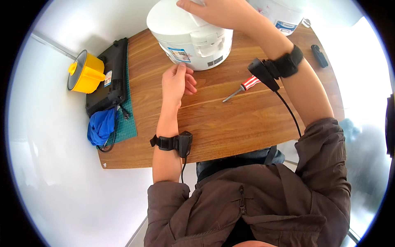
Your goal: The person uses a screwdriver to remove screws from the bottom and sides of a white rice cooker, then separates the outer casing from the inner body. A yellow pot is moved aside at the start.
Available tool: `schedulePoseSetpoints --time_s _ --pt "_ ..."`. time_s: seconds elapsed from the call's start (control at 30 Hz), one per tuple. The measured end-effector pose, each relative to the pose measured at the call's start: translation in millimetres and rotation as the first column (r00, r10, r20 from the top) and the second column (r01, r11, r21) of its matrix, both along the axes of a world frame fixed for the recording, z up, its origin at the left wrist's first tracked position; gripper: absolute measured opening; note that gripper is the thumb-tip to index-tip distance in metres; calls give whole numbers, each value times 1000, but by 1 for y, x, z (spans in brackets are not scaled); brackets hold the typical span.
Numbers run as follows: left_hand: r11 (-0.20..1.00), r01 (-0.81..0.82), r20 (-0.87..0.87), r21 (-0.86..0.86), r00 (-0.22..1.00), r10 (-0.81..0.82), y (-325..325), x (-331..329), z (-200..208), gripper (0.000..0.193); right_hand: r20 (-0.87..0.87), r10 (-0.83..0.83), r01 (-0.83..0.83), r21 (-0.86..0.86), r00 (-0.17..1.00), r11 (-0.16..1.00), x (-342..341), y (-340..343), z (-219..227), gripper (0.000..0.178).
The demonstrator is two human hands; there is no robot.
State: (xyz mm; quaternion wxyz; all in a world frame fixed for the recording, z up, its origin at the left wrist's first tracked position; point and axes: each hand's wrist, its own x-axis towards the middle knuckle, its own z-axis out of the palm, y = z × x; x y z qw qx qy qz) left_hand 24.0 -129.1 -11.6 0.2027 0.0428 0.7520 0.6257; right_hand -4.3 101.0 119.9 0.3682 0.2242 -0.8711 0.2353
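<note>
A white rice cooker with a rounded body and a lid stands at the far side of the wooden table, cut off by the picture's top edge. My right hand lies on top of its lid with the thumb stretched out to the left; its other fingers are mostly out of sight. Close to the cooker's lower front is my left hand, thumb up and fingers loosely bent, holding nothing. Whether the thumb touches the cooker, I cannot tell. A screwdriver with a red and white handle lies below my right forearm.
At the left, a black flat appliance rests on a green cutting mat, beside a yellow pot and a blue cloth. Another white container stands at the back right. A small black object lies near the table's right edge.
</note>
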Motion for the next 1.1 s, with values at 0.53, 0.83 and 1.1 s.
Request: schedulePoseSetpoints --time_s 0.53,0.83,1.1 --pt "985 -24 -593 172 796 123 19 -24 -39 148 539 -35 -4 70 841 998 157 106 -144 46" --pt "967 -250 -704 -38 694 152 39 -2 -37 142 219 53 83 -567 974 820 170 107 -150 40" --pt "930 -365 -788 -47 586 190 66 16 -50 140 -50 -144 108 -436 988 893 177 110 -146 39"
